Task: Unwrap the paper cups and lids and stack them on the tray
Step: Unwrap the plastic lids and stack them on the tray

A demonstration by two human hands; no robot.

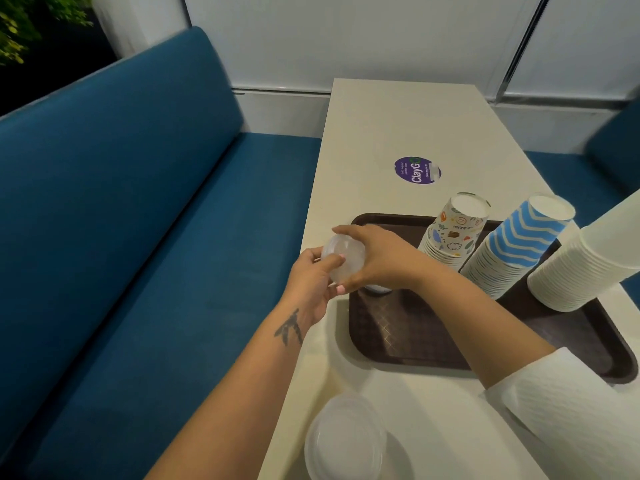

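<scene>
Nearest: wider stack of clear plastic lids (346,441) on cream tabletop (398,133), not yet on tray.

Left hand (311,285) and right hand (374,258) both curl round small stack of translucent lids (341,259) over left edge of brown plastic tray (398,337), probably steadying it for set-down.

Beyond, on tray: upside-down stacks, doodle-print paper cups (453,230), blue zigzag cups (519,244), plain white cups (581,265), inverted likely for stability.

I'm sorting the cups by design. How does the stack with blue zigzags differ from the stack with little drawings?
The zigzag stack carries blue and white chevron bands; the drawings stack has small multicoloured doodles on white. The zigzag stack sits to the right of the drawings stack and looks taller. Both stand upside down on the brown tray, leaning toward the far end of the table.
</scene>
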